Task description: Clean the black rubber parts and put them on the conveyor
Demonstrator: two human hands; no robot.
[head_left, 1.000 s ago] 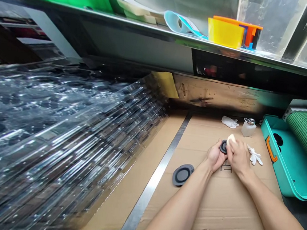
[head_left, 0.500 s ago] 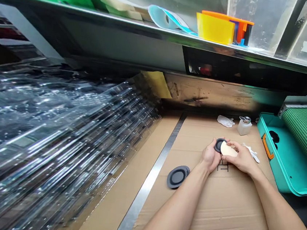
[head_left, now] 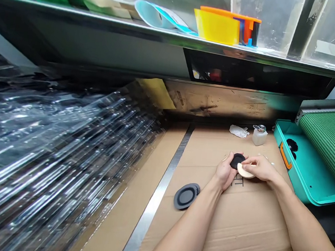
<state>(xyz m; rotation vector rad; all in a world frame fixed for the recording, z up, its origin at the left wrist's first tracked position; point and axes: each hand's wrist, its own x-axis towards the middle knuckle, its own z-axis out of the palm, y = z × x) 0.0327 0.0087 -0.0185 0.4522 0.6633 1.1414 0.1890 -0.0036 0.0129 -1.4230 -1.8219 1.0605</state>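
My left hand [head_left: 225, 172] is closed round the edge of a small round black disc [head_left: 237, 161] with a raised rim, its face turned up. In my right hand [head_left: 260, 167] is a cream-coloured round pad [head_left: 244, 172], pinched between thumb and fingers and held right against the disc's lower right edge. Both hands are just above the cardboard [head_left: 235, 224]. Near my left forearm lies a dark grey oval piece [head_left: 186, 196] with a ring-shaped recess; a second part shows at its upper right edge.
Stacked clear plastic trays [head_left: 62, 162] fill the left side. Behind my hands are a crumpled white cloth [head_left: 239, 131] and a small pump bottle [head_left: 259, 136]. At right stand a teal bin [head_left: 321, 195] holding black round parts and a green conveyor belt [head_left: 330, 136]. A metal shelf [head_left: 153, 32] crosses above.
My right hand has turned the cream pad and drawn it slightly off the disc, so more of the disc's face shows. The camera view has swung a little to the right.
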